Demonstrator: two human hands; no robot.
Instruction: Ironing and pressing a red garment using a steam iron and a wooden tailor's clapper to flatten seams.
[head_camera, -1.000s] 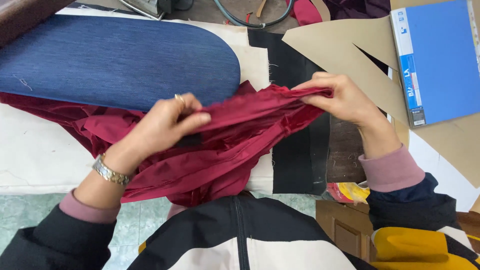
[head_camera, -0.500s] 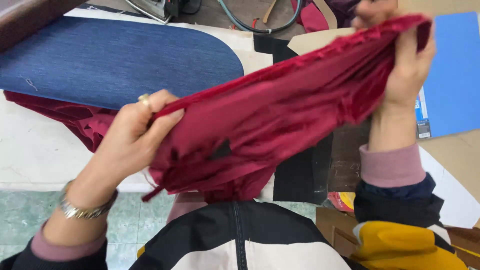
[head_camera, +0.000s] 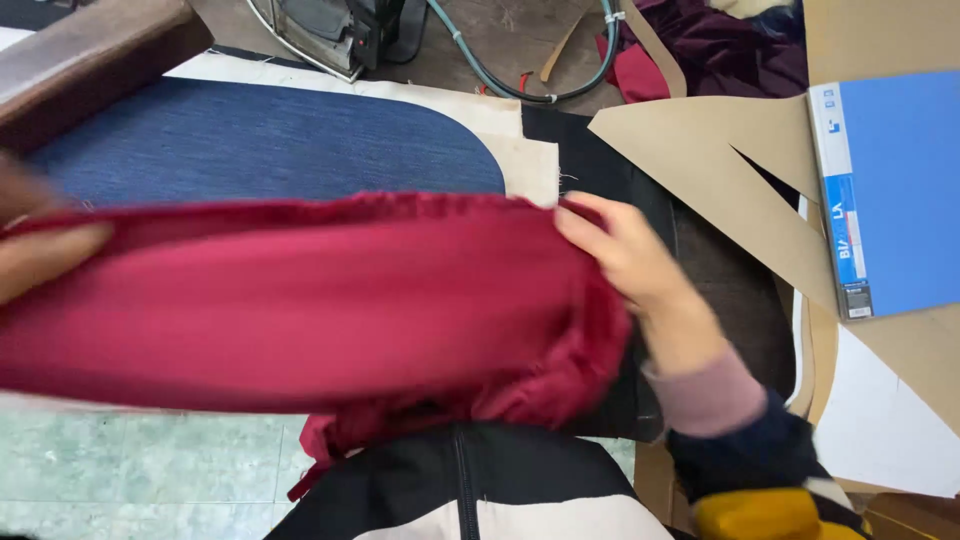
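A dark red garment (head_camera: 300, 300) is stretched wide and flat between my two hands, just above the ironing surface. My left hand (head_camera: 35, 245) grips its left end at the frame's edge and is blurred. My right hand (head_camera: 625, 250) pinches the garment's upper right corner, with bunched red cloth hanging below it. Behind the garment lies a blue padded ironing board (head_camera: 270, 140) with a rounded right end.
An iron (head_camera: 335, 35) with a green hose (head_camera: 500, 80) rests at the back. Brown paper pattern pieces (head_camera: 700, 160) and a blue folder (head_camera: 900, 190) lie to the right, over black fabric (head_camera: 590, 140). Purple cloth (head_camera: 730, 40) sits at the top right.
The garment was held up slanting, right hand high. Now both hands have come down and apart, spreading the red cloth level across the board; my left hand moved far left.
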